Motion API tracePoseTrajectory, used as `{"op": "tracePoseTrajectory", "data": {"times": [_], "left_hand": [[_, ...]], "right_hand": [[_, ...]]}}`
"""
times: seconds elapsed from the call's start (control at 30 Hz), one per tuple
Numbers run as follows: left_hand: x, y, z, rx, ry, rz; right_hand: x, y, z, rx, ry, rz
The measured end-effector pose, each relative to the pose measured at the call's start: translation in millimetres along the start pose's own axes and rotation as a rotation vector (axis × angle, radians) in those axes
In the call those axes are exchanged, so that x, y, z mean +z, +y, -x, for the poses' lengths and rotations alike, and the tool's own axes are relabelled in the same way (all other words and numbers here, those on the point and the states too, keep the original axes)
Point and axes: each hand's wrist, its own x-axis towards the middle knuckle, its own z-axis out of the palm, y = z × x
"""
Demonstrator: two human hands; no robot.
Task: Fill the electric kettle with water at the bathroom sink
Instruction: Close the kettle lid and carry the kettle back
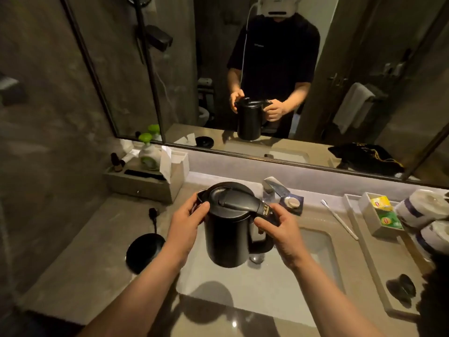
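A black electric kettle (228, 229) hangs upright above the sink basin (243, 283), lid down. My right hand (279, 229) grips its handle on the right side. My left hand (188, 218) holds the left side near the spout, thumb at the lid's edge. The chrome faucet (274, 187) stands just behind the kettle, to its right. No water is running that I can see. The kettle's round black base (144, 251) with its cord lies on the counter to the left.
A wall mirror (255, 69) faces me. At back left a grey organiser (145, 183) holds a green-capped bottle and small items. On the right sit a toothbrush (340, 220), a tray with tea bags (384, 210), and paper rolls (422, 210).
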Motion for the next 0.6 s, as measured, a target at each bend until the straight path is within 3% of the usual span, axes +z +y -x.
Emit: {"op": "tracePoseTrajectory", "data": {"times": [0.27, 0.6], "left_hand": [[-102, -17, 26, -0.077, 0.291, 0.063], [-183, -53, 29, -0.164, 0.499, 0.13]], "right_hand": [[102, 21, -31, -0.02, -0.291, 0.31], [189, 53, -63, 0.009, -0.522, 0.438]]}}
